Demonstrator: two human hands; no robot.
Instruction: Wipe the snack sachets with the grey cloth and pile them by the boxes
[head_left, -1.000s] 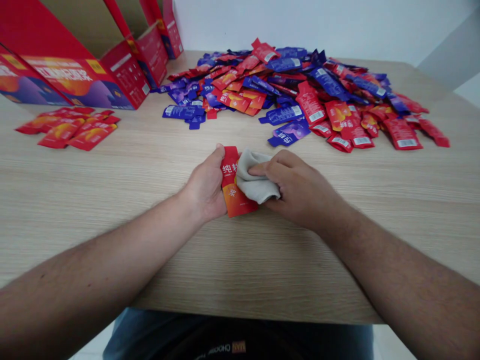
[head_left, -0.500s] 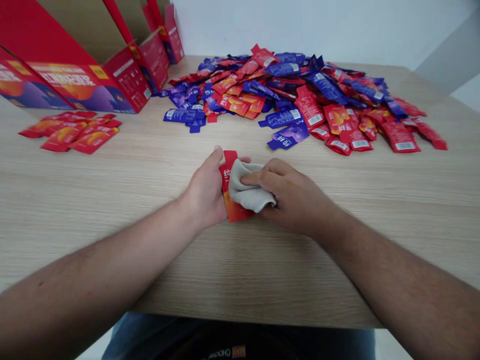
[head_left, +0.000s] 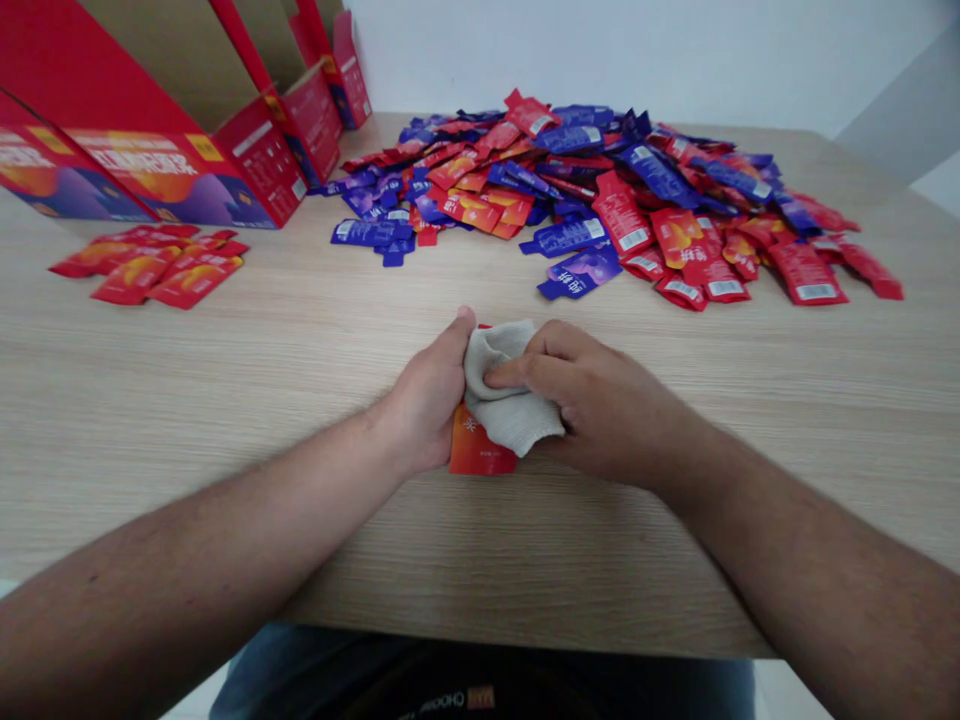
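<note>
My left hand (head_left: pixel 433 395) grips a red and orange pouch (head_left: pixel 480 452) along its left side, thumb pointing away from me. Bunched in my right hand (head_left: pixel 581 395) is a light grey cloth (head_left: pixel 517 415), which my index finger presses onto the pouch's front. The cloth hides most of the pouch; its lower end and a sliver of its top show. Both hands are above the table (head_left: pixel 525 560), near its front edge. The fingers of my left hand behind the pouch are hidden.
A broad heap of red and purple pouches (head_left: pixel 562 165) lies at the back. On the left sits a smaller group of red pouches (head_left: pixel 150 262). Behind it stand several open red and purple cartons (head_left: pixel 172 180), close to the wall (head_left: pixel 637 55).
The cloth has moved over the upper part of the pouch, covering the white lettering there. Both hands and the pouch have shifted slightly toward me. The heap and cartons stay as they were.
</note>
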